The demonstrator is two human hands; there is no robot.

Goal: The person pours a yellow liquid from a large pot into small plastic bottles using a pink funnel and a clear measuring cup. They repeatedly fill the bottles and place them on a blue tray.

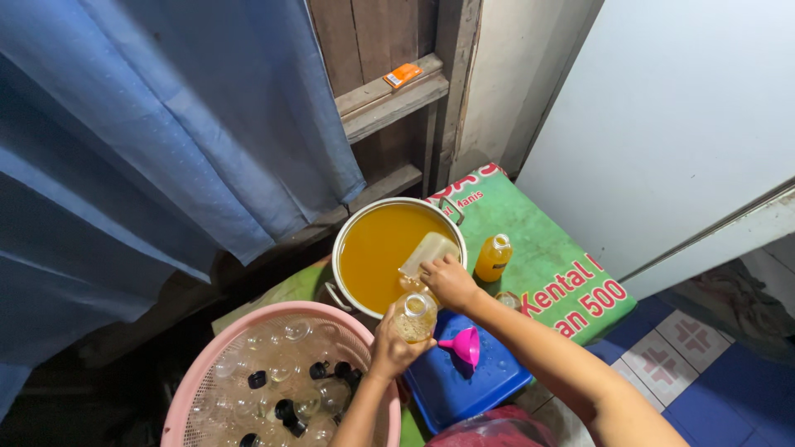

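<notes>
The left hand (391, 346) grips a small clear bottle (414, 315) at the pot's (344, 248) near rim. The right hand (450, 281) tips a plastic scoop (428, 252) over it; a pink basket (195, 377) crowds the left side.

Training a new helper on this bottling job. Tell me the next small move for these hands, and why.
Probably keep the scoop tilted until the bottle fills. The right hand holds the pale scoop at the rim of the pot of orange liquid, directly above the clear bottle gripped by the left hand. The bottle looks only partly full, and the pink funnel lies unused on the blue lid.
</notes>
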